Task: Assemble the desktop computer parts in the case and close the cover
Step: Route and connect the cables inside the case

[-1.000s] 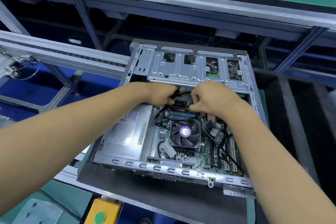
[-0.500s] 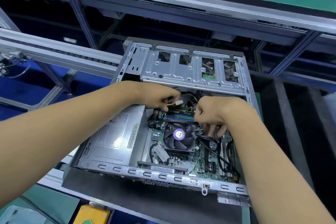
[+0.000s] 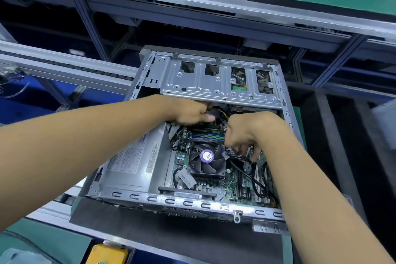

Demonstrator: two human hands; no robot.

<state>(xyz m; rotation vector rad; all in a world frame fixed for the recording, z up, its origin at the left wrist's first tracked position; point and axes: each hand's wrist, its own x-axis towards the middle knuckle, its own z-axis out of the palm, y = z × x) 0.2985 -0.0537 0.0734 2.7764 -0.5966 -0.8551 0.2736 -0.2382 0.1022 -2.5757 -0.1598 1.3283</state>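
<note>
I see the open computer case [image 3: 192, 202] on a dark mat [image 3: 171, 233]. My left hand [image 3: 190, 112] grips black cables [image 3: 215, 111] under the drive cage [image 3: 214, 83]; my right hand [image 3: 246, 133] pinches a cable bundle [image 3: 237, 155] beside the fan [image 3: 206, 159].

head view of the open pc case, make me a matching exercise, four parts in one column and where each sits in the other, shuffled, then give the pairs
Things
1. cooler fan
2. power supply
3. drive cage
4. right hand

Places
A. far end of the case, above both hands
B. left part of the case, under the left forearm
C. middle of the motherboard, purple sticker on the hub
D. just right of the fan, fingers curled on black cables

Pairs: 1-C, 2-B, 3-A, 4-D
</note>
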